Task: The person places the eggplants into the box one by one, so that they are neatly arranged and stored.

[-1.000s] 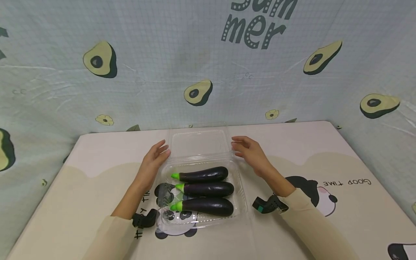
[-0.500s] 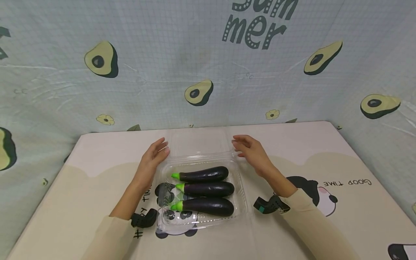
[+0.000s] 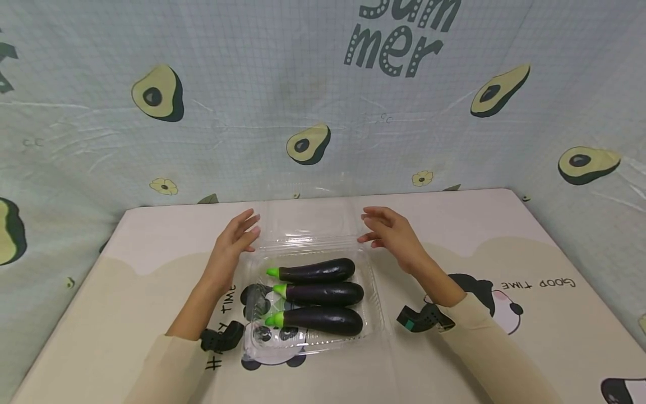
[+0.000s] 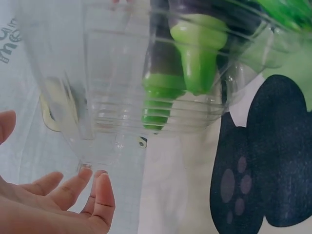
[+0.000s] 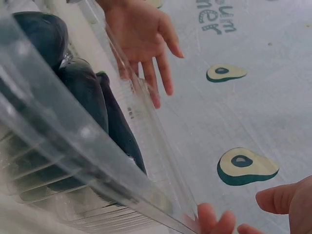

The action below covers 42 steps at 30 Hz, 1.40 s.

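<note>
A clear plastic clamshell box [image 3: 372,280] lies on the table with three dark purple eggplants side by side in its base: a back one [image 3: 315,270], a middle one [image 3: 325,293] and a front one [image 3: 320,321]. Their bright green stem ends point left. Its transparent lid [image 3: 310,219] is raised at the far side. My left hand [image 3: 229,249] is at the lid's left edge, fingers extended, thumb apart. At the lid's right edge is my right hand [image 3: 393,235], fingers loosely bent; in the right wrist view its fingertips [image 5: 207,217] come right at the plastic edge.
The table [image 3: 151,292] wears a pale cover printed with pandas and lettering. Behind it rises a grey-blue cloth wall [image 3: 227,140] with avocado prints. A black strap device sits on each wrist, the left one [image 3: 222,336] and the right one [image 3: 421,318].
The lid's upper edge has risen in view against the cloth wall. Both hands have shifted slightly farther away from me, and the fingers have spread a little. Box base and eggplants have stayed put.
</note>
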Available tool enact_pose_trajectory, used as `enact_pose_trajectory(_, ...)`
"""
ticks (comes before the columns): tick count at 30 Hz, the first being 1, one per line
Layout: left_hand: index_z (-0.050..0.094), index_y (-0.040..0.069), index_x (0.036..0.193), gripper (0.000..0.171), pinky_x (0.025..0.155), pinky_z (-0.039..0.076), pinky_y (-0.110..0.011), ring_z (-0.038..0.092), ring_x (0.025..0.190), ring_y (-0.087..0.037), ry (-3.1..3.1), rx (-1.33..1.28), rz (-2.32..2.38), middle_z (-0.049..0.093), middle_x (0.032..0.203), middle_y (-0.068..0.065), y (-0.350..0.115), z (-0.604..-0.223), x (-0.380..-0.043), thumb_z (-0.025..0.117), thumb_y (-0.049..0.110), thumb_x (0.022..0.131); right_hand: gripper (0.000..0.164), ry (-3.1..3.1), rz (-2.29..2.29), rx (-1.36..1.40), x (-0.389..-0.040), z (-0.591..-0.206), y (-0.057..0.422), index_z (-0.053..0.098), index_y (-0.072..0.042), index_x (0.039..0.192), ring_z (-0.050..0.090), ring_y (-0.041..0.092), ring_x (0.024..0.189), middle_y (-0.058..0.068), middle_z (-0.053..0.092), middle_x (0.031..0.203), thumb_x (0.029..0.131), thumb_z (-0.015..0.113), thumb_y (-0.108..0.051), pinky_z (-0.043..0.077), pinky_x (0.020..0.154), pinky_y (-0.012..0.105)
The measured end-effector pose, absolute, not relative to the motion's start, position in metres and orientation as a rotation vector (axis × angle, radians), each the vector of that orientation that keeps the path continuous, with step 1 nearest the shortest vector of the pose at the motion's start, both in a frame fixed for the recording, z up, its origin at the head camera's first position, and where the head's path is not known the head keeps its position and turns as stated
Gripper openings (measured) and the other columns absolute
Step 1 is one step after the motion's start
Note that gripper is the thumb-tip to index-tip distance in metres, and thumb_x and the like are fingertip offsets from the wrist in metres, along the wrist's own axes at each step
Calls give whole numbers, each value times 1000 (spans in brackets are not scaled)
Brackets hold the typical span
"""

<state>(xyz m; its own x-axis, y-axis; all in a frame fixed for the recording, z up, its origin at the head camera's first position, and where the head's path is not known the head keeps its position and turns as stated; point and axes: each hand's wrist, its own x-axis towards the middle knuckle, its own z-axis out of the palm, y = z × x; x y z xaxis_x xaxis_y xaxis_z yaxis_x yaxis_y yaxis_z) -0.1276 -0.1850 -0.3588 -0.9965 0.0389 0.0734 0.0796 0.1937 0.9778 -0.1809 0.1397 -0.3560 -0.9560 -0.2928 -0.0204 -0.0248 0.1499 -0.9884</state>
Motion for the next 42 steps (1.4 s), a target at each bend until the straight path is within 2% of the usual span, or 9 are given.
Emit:
enact_pose_trajectory(5, 14, 5, 152, 65, 85, 39, -32, 41, 128, -36, -2365, -90, -2023, 33, 151, -14, -186, -356, -126, 47, 23, 100, 47, 2165, -1944, -349, -178, -354, 140, 41, 1, 139, 68, 29, 94, 23, 45, 138, 100, 52, -22, 54, 79, 28)
enact_pose_trajectory(10, 16, 7, 152, 64, 82, 39, -31, 43, 121, -34, -2360, -91, -2013, 36, 150, -12, -187, -350, -123, 47, 25, 99, 47, 2145, -2000, -389, -174, -353, 140, 40, 0, 140, 68, 28, 94, 23, 45, 137, 99, 53, -22, 53, 81, 31)
enact_pose_trajectory(14, 16, 7, 152, 64, 80, 40, -30, 45, 113, -33, -2353, -101, -2014, 38, 149, -11, -189, -347, -120, 47, 27, 100, 54, 2106, -2062, -424, -171, -353, 141, 31, -2, 145, 68, 28, 94, 25, 44, 138, 99, 53, -19, 53, 83, 32)
enact_pose_trajectory(17, 14, 7, 153, 66, 84, 39, -34, 46, 118, -32, -2401, -111, -1965, 37, 149, -11, -191, -344, -117, 48, 28, 99, 58, 2084, -2099, -437, -168, -354, 141, 25, -4, 148, 68, 28, 94, 25, 43, 138, 99, 53, -16, 53, 84, 33)
enact_pose_trajectory(21, 15, 9, 153, 67, 84, 37, -37, 44, 126, -33, -2492, -136, -1862, 39, 148, -12, -196, -340, -113, 50, 28, 99, 58, 2108, -2109, -469, -166, -356, 141, 25, -5, 148, 68, 29, 95, 25, 45, 137, 99, 53, -16, 52, 85, 34)
enact_pose_trajectory(26, 19, 10, 152, 63, 75, 44, -28, 57, 104, -24, -2481, -181, -1894, 43, 146, -11, -204, -337, -110, 49, 28, 100, 55, 2133, -2121, -538, -162, -358, 141, 28, -7, 147, 67, 29, 96, 25, 45, 135, 99, 53, -16, 51, 86, 35)
enact_pose_trajectory(31, 18, 11, 153, 61, 80, 47, -28, 61, 98, -15, -2447, -226, -1966, 40, 147, -10, -205, -335, -106, 46, 28, 101, 55, 2137, -2141, -594, -158, -357, 141, 28, -6, 147, 66, 30, 97, 22, 47, 133, 98, 53, -15, 51, 88, 38)
enact_pose_trajectory(35, 16, 11, 153, 61, 84, 48, -30, 65, 101, -16, -2433, -225, -2008, 38, 149, -11, -203, -335, -103, 45, 27, 102, 55, 2151, -2134, -626, -156, -358, 142, 27, -4, 147, 66, 31, 98, 20, 47, 132, 99, 52, -13, 50, 88, 39)
enact_pose_trajectory(42, 15, 6, 152, 61, 90, 47, -27, 65, 103, -19, -2324, -249, -2123, 35, 150, -16, -199, -332, -98, 46, 21, 101, 55, 2162, -2134, -658, -154, -358, 144, 26, -1, 147, 66, 30, 98, 26, 44, 133, 99, 51, -10, 51, 88, 36)
